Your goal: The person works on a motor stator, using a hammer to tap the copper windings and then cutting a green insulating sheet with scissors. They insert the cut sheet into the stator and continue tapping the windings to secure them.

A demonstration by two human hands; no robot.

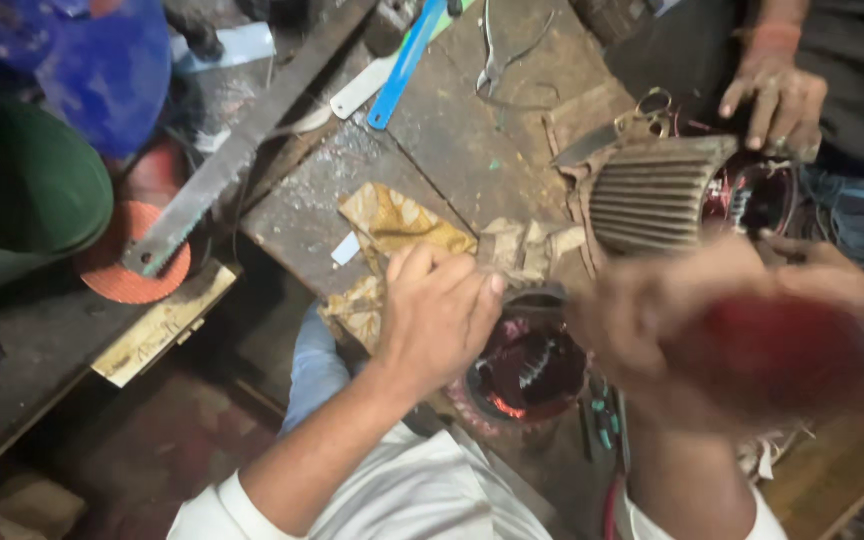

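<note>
a worn desk carries a ribbed motor housing under a co-worker's hand. nearer, a round stator with copper windings sits at the desk edge. left hand curls closed on its rim; right hand is blurred, grip unclear.

- The surface is dark, worn wood, matt and scratched.
- The ribbed motor housing is dull grey metal, its fins grimy.
- The winding inside the round stator shows glossy reddish copper wire.
- The rag is yellowish patterned cloth, crumpled.
- The saw blade is matt grey steel.
- The orange disc looks rough and abrasive.
</note>
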